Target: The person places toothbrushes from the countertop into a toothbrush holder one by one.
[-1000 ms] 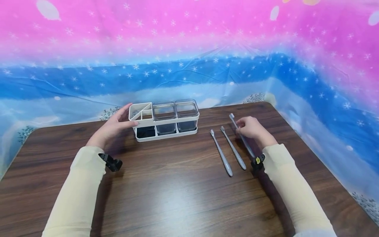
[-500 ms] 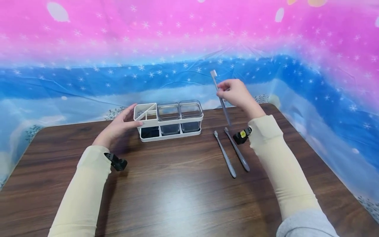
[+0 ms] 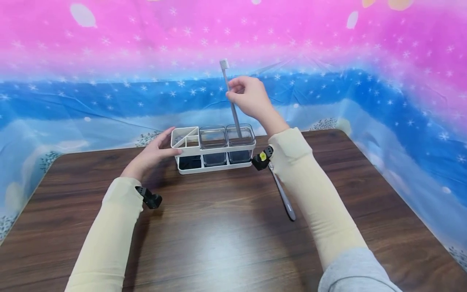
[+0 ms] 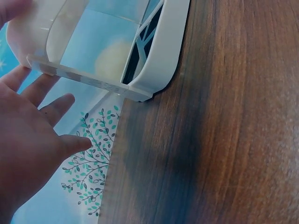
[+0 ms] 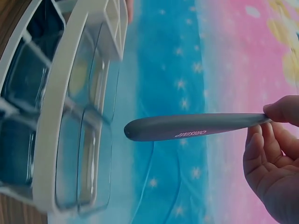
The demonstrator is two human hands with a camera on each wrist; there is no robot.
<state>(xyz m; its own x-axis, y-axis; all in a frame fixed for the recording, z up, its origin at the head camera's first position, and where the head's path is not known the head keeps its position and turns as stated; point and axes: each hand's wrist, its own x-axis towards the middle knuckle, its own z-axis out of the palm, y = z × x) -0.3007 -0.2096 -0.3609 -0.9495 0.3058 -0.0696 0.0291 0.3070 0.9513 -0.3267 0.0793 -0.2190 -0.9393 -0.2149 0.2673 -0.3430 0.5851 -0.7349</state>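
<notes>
My right hand (image 3: 233,92) pinches a grey toothbrush (image 3: 230,97) upright, bristle head up. Its handle end hangs at the mouth of the rightmost clear cup (image 3: 240,138) of a white holder (image 3: 213,167). The right wrist view shows the toothbrush handle (image 5: 196,127) between fingertips of the right hand (image 5: 273,140), its tip just off the holder's (image 5: 51,140) clear cup. My left hand (image 3: 160,148) rests with straight fingers against the holder's left end, thumb on the rim. In the left wrist view the left hand (image 4: 37,135) lies beside the holder (image 4: 159,51).
Another grey toothbrush (image 3: 284,198) lies on the brown wooden table (image 3: 219,243), partly hidden by my right forearm. The holder has a divided white compartment (image 3: 185,137) and two clear cups. A pink and blue starry sheet (image 3: 328,61) hangs round the table's far and right edges.
My right hand lifted the rightmost toothbrush off the table, turned it upright and carried it left over the holder's right cup. The left hand stayed at the holder.
</notes>
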